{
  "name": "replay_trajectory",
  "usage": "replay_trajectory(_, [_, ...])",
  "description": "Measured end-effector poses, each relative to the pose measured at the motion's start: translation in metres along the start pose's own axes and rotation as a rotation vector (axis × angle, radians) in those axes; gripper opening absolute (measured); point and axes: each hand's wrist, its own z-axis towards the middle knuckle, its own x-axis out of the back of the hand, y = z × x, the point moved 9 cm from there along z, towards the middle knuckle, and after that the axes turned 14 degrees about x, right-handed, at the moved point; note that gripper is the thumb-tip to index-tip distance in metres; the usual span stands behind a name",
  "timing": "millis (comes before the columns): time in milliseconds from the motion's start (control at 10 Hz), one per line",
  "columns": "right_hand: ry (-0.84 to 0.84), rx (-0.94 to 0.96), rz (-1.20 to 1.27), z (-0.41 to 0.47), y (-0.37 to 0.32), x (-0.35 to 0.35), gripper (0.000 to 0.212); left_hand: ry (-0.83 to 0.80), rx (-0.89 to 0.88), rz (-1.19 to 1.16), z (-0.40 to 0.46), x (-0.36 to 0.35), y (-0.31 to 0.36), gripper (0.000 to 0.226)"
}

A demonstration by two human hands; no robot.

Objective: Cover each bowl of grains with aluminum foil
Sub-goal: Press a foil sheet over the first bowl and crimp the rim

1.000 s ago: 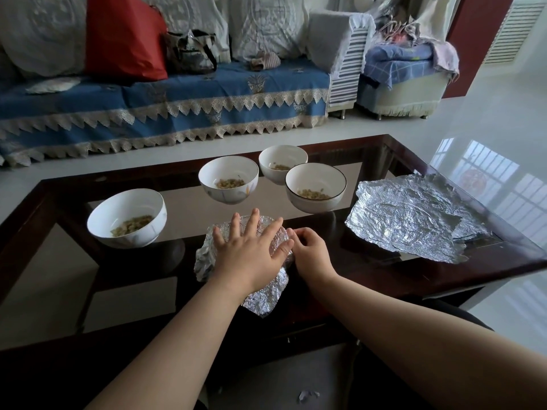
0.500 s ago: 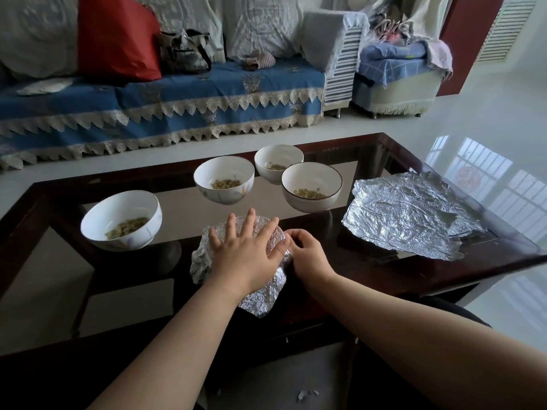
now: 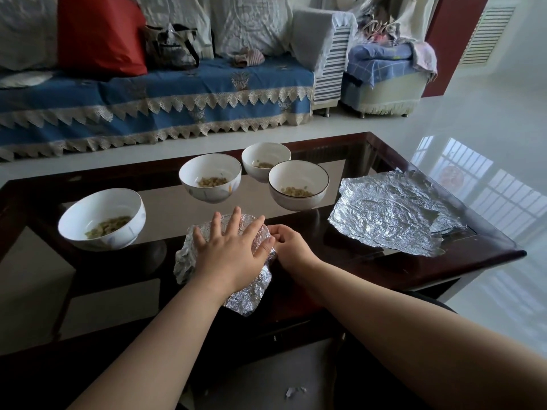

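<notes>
Now pressing crinkled silver foil (image 3: pixel 251 294) over a hidden bowl.
My left hand (image 3: pixel 229 251) lies flat, fingers spread; my right hand (image 3: pixel 291 247) pinches the foil's edge, fingertips hidden.

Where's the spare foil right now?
In the head view, the spare foil lies flat on the table's right side, just right of the dark-rimmed bowl.

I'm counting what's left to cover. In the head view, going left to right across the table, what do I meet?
Leftmost open bowl → foil-wrapped bowl under the left hand → dark-rimmed open bowl → loose foil sheets. The two farther open bowls overlap these in order, so I've left them out.
</notes>
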Motion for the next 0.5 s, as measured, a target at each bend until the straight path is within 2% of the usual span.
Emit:
replay_trajectory(200, [-0.051,-0.021,-0.034,0.0023,0.0054,-0.0062,0.038,-0.001,0.002,0.006,-0.0005,0.0,0.0007,0.06])
replay_trajectory(400, [0.0,-0.036,-0.122,0.0034,0.0074,-0.0013,0.033,0.0,0.004,0.003,-0.0008,0.0003,0.0005,0.059])
replay_trajectory(500, [-0.045,-0.019,-0.185,0.0032,0.0028,0.0001,0.035,0.001,0.005,0.006,-0.0009,0.0003,0.0005,0.059])
